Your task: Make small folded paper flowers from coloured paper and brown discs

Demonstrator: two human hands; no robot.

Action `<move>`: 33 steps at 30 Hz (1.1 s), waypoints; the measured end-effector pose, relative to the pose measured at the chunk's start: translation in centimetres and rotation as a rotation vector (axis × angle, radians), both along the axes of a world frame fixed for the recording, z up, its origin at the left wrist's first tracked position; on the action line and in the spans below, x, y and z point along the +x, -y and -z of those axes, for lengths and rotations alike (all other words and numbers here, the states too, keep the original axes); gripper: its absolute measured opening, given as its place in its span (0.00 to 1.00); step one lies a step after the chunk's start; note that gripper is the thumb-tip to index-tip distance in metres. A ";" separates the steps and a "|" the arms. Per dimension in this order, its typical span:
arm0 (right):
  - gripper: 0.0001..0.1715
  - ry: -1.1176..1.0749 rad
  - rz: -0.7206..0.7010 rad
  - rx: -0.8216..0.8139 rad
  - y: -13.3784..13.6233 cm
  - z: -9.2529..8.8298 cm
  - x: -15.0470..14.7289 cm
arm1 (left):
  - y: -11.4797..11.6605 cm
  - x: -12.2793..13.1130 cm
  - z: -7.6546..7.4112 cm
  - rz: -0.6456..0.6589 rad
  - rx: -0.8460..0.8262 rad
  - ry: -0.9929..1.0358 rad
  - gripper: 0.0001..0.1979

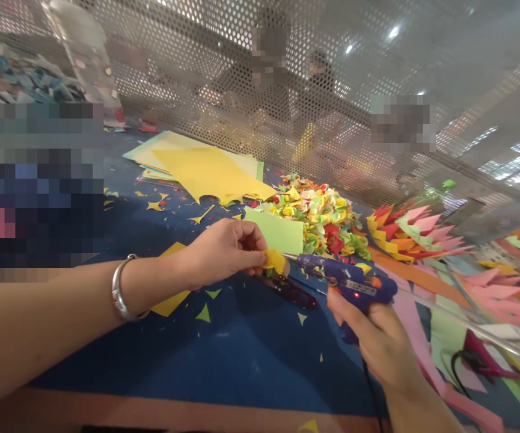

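My left hand (237, 249), with a silver bangle at the wrist, pinches a small curled yellow paper piece (275, 261). In my right hand (372, 337) is a dark blue glue gun (345, 276), its small red light lit and its nozzle pointing left, right beside the yellow paper; I cannot tell whether they touch. Under my left fingers lie dark-handled scissors (293, 293), partly hidden. Just behind sits a light green paper sheet (278, 231). A heap of small folded paper flowers (323, 210) in mixed colours rises beyond the glue gun.
Stacked paper sheets (214, 171), yellow on top, lie at the back near a perforated metal screen (223, 66). Paper scraps dot the blue table (241, 367). Spiky layered paper pieces (413, 231) and paper strips fill the right. A clear bottle (91, 66) stands back left. People appear beyond the screen.
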State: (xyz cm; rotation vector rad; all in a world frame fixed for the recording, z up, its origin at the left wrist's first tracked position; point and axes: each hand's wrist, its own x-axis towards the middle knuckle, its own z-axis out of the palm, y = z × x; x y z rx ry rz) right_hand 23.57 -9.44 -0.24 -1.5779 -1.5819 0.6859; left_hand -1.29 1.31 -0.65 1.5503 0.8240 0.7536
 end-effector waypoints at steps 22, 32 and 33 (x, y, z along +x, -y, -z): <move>0.11 0.433 -0.123 0.173 0.3 0.1 -0.5 | 0.5 0.0 -0.4 0.017 0.182 -0.190 0.03; 0.11 0.468 -0.133 0.176 0.3 0.2 -0.4 | 0.6 0.0 -0.5 0.014 0.169 -0.192 0.03; 0.11 0.468 -0.134 0.182 0.3 0.2 -0.3 | 0.6 0.0 -0.5 0.013 0.169 -0.194 0.03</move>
